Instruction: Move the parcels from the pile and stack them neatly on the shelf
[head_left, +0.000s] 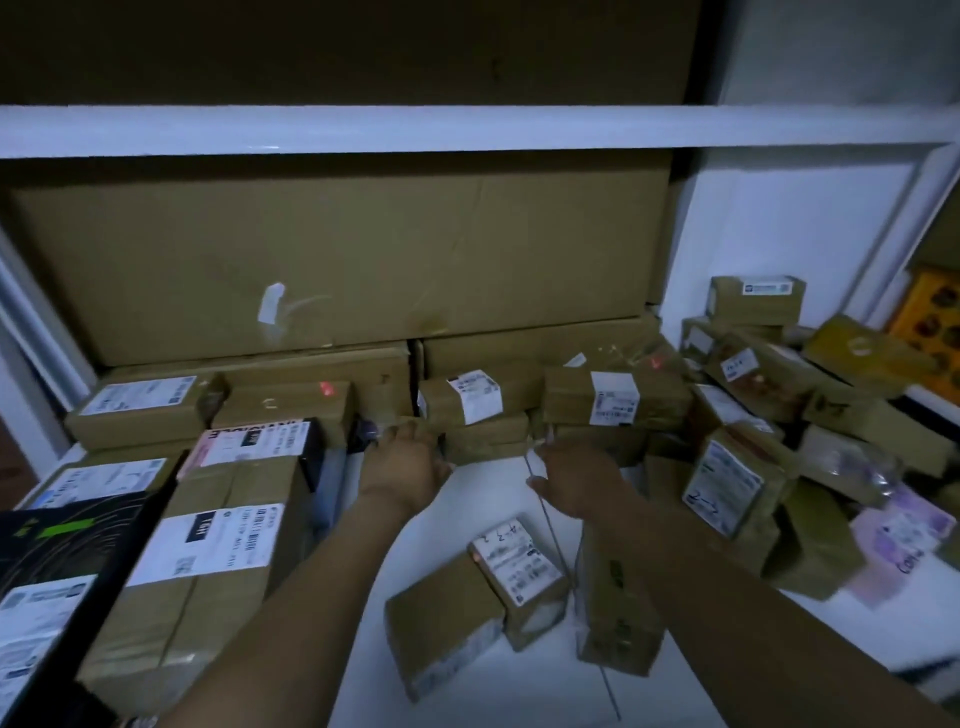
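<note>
my left hand (410, 462) and right hand (576, 478) flank a small parcel (485, 441) at 12 o'clock; can't tell if either's gripping

Brown taped parcels (618, 400) across white shelf (467, 514)

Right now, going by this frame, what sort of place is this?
Probably a parcel storeroom or courier sorting room. The white shelving holds taped cardboard parcels with printed shipping labels, large flat cartons fill the back, and more labelled parcels lie in a loose pile at the right.
</note>
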